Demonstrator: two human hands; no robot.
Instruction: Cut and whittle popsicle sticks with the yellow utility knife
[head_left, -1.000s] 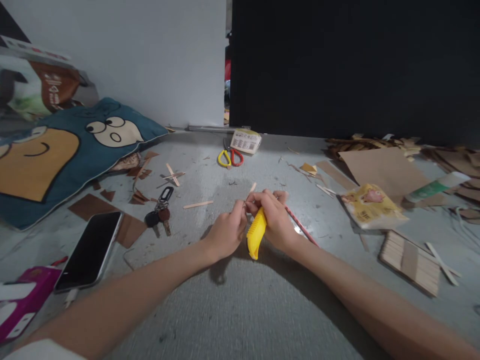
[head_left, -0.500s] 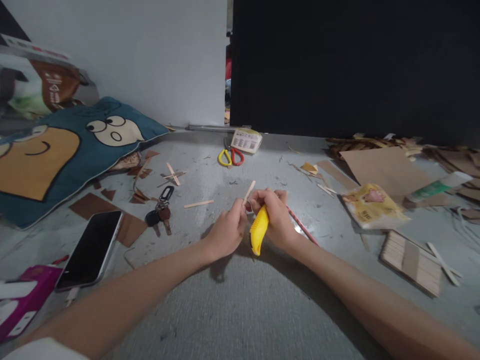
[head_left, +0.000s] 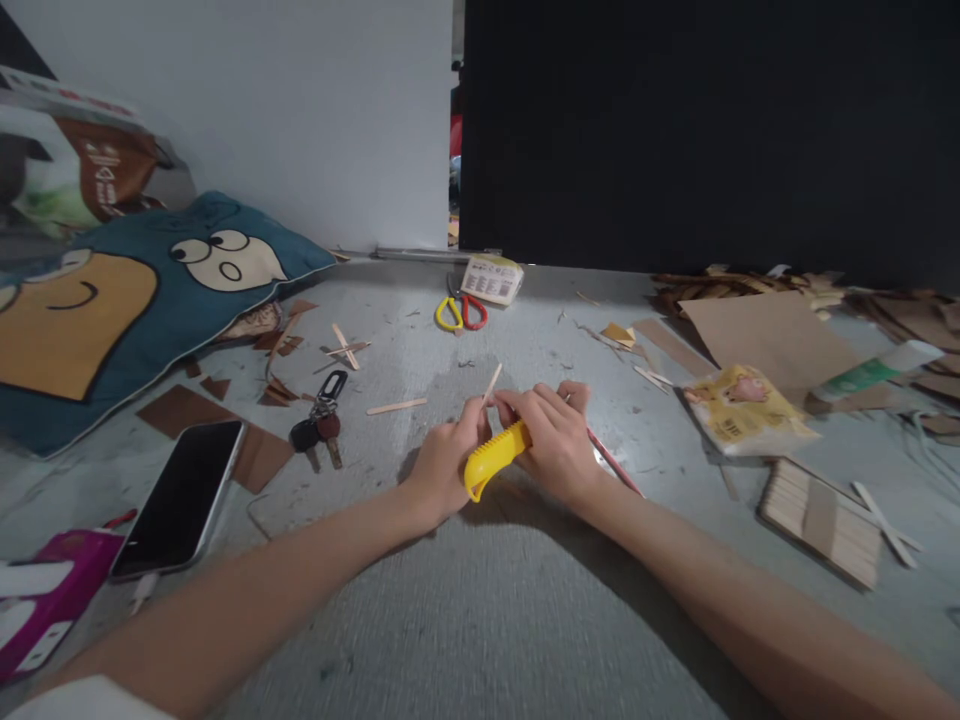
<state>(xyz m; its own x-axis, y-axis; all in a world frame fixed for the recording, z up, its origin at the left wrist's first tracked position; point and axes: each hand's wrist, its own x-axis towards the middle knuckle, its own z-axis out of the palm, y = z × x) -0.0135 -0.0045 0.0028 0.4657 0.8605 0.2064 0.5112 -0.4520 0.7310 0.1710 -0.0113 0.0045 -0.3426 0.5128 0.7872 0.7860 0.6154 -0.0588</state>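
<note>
Grey floor (head_left: 480, 600) lies under both hands: the right hand (head_left: 559, 445) grips a yellow utility knife (head_left: 495, 455), now swung from upright to nearly level, at the wooden stick (head_left: 491, 384) pinched by the left hand (head_left: 442, 468).

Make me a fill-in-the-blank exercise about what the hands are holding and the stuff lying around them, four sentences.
1. The right hand grips a cutter whose handle is ____.
2. The left hand pinches a thin wooden ____.
3. The scissors have one yellow handle loop and one ____ loop.
4. Between the phone and the hands lies a bunch of ____.

Missing words: yellow; stick; red; keys.
</note>
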